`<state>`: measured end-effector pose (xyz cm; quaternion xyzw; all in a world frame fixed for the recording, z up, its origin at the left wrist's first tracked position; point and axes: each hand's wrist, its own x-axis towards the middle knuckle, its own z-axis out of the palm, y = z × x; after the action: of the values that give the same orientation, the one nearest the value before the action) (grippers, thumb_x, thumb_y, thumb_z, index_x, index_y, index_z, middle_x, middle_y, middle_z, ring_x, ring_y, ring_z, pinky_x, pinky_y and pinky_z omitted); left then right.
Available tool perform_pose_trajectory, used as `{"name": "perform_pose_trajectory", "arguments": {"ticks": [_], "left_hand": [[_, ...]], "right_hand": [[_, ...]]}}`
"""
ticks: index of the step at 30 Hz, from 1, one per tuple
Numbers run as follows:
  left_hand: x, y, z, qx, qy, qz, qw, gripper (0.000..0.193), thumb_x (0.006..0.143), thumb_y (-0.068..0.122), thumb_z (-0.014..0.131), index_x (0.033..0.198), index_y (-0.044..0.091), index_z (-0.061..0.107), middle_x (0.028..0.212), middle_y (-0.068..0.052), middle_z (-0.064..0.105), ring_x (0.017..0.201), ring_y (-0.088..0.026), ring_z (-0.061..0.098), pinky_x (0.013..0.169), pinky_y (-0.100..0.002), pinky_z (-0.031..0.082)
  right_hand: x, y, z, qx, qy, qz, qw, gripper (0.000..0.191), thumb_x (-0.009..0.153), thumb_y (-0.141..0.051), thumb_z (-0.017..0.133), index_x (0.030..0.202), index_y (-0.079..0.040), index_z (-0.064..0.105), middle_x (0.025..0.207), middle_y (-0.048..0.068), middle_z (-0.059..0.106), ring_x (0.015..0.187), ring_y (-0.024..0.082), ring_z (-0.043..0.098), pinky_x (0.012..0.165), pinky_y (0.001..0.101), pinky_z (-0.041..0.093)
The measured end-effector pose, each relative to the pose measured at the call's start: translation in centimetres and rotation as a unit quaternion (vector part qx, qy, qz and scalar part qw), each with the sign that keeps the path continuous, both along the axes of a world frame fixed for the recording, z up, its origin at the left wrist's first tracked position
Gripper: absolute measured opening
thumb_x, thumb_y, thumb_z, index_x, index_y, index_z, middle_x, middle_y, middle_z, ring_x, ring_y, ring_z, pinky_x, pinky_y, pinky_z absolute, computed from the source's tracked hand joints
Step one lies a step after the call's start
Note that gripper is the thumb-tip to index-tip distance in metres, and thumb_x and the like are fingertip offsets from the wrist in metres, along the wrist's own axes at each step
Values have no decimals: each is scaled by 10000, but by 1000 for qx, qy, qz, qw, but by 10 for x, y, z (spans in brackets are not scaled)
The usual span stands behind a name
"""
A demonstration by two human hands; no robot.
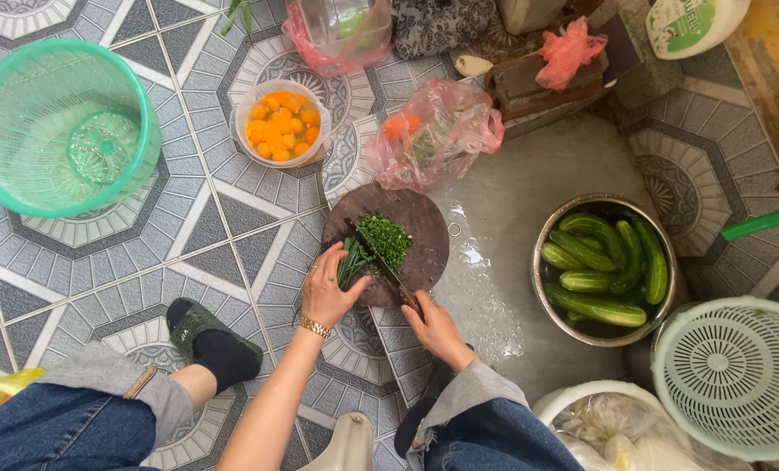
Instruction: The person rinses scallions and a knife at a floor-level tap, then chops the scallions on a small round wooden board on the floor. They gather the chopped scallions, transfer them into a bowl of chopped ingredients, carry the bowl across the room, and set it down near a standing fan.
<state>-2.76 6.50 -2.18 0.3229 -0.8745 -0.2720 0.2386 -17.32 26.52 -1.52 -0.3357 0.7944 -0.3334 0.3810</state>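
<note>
Tiled floor [232, 227]: left hand [328, 292] on chives [352, 259]

Light: bright, even daylight, soft all over.
Shadows: faint, short, under the green basket [62, 126] and steel bowl [604, 270].
Glare: wet sheen on the grey slab [503, 262].
Focus: sharp centre, slight softness at corners.
Distortion: wide-angle bending of tile lines near edges.

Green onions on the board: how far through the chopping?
Done: a pile of finely chopped greens sits on the round wooden board. In hand: the left hand pins a bunch of uncut stalks, and the right hand holds the knife across them. Left: that short bunch. The cucumbers in the steel bowl are whole.
</note>
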Motion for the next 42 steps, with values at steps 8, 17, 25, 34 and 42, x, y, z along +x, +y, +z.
{"name": "perform_pose_trajectory", "arguments": {"ticks": [8,17,25,34,42], "left_hand": [[0,7,-12,23,-27,53,998,301,824,337,836,1003,105,770,1254,-29,734,992,-264,736,825,-395,585],[-16,9,-12,32,-17,73,997,210,859,248,778,1005,98,756,1190,-23,759,930,-275,754,785,-383,595],[-12,5,-4,40,32,83,995,218,935,167,671,1124,88,745,1214,-73,735,987,-300,740,832,-386,595],[-15,7,-3,29,-87,73,993,252,844,286,801,1034,134,737,1100,-6,755,903,-258,746,739,-389,581],[-2,11,-14,-62,-17,-7,998,390,822,273,813,1154,85,734,1234,-50,704,978,-289,729,773,-386,596]], "right_hand": [[18,15,-8,3,47,-2,999,243,989,-312,595,1099,-103,538,784,234,691,790,493,658,666,565,481],[23,13,-7,12,35,-6,999,237,997,-316,587,1073,-100,526,793,221,693,796,472,673,667,556,493],[18,14,-6,29,20,-4,999,244,999,-330,584,1063,-102,526,744,221,671,758,459,678,660,544,493],[20,13,-5,16,23,-6,1000,238,1001,-323,582,1048,-96,528,751,219,674,757,465,667,651,541,488],[19,14,-5,7,22,-4,1000,235,1003,-321,573,1032,-92,526,752,208,681,747,451,677,649,529,496]]}}
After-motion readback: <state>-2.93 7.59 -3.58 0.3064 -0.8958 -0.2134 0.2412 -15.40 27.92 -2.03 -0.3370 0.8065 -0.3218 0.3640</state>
